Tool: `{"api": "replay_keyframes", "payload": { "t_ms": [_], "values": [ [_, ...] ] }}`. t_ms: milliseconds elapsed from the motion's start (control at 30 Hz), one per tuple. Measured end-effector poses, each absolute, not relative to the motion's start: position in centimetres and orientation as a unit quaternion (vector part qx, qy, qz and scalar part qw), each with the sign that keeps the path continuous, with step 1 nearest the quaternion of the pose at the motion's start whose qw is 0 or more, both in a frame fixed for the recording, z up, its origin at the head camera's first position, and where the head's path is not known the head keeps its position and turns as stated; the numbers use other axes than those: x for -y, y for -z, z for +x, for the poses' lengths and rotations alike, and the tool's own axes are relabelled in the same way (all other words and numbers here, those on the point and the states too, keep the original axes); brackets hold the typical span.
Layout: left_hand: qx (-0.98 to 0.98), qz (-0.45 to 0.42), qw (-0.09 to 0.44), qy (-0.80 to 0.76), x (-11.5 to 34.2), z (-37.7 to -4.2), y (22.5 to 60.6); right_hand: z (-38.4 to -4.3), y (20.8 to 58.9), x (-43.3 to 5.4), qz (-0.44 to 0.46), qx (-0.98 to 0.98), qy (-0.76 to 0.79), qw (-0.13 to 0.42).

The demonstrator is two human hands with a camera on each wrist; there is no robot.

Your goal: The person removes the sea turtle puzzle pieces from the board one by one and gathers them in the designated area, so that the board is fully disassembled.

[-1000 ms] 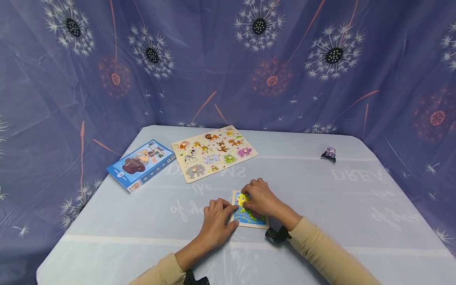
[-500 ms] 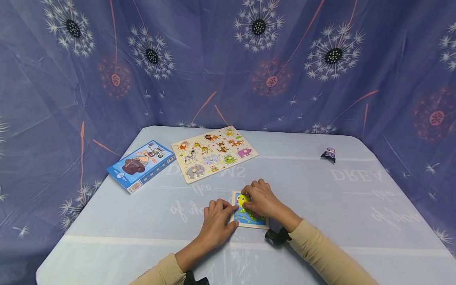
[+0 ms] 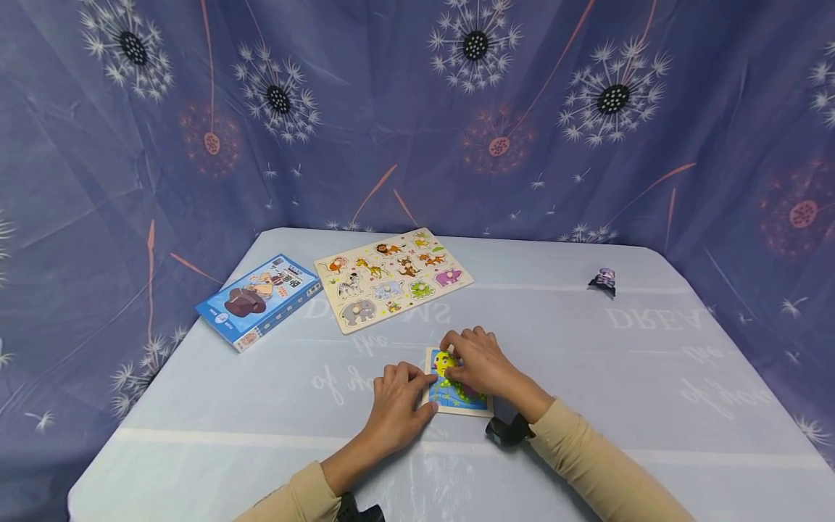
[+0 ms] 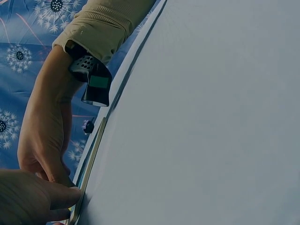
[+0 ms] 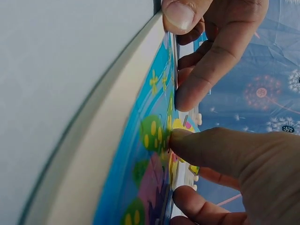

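A small wooden jigsaw puzzle [image 3: 459, 412] with a blue picture and a pale frame lies at the middle front of the table. My right hand [image 3: 481, 361] is over its upper right part, thumb and index finger pinching a yellow puzzle piece [image 3: 444, 362] at the upper left of the picture. In the right wrist view the thumb touches the picture [image 5: 152, 136]. My left hand [image 3: 396, 407] rests at the puzzle's left side, thumb at the lower left corner and index finger over the left edge. The palm hides part of the picture on the right.
An animal peg puzzle board [image 3: 391, 281] lies farther back, left of centre. Beside it is a blue box [image 3: 258, 301]. A small purple and black object [image 3: 604, 281] sits at the back right. A dandelion-print curtain [image 3: 391, 116] hangs behind the table.
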State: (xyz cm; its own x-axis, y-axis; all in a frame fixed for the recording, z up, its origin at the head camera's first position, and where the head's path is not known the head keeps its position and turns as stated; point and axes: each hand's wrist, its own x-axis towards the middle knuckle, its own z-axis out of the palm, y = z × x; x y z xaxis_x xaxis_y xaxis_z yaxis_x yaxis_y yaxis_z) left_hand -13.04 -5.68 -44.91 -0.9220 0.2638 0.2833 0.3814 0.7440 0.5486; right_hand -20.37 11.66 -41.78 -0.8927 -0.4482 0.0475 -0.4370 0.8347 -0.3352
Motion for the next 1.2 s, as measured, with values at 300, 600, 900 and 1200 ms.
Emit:
{"api": "replay_keyframes", "payload": {
  "t_ms": [300,600,900,1200],
  "values": [
    [0.931,-0.175,0.093,0.308,5.7,-13.0,45.0,-20.7,41.8,-11.7,-0.242,-0.957,0.157,0.01],
    [0.93,-0.176,0.097,0.307,5.7,-13.0,45.0,-21.3,42.0,-11.6,-0.247,-0.957,0.15,0.015],
    [0.932,-0.174,0.094,0.303,5.7,-13.1,44.9,-21.5,42.3,-11.7,-0.253,-0.956,0.148,0.002],
    [0.933,-0.173,0.091,0.302,5.7,-13.1,44.9,-21.7,42.4,-11.9,-0.255,-0.955,0.154,0.006]
  ]
}}
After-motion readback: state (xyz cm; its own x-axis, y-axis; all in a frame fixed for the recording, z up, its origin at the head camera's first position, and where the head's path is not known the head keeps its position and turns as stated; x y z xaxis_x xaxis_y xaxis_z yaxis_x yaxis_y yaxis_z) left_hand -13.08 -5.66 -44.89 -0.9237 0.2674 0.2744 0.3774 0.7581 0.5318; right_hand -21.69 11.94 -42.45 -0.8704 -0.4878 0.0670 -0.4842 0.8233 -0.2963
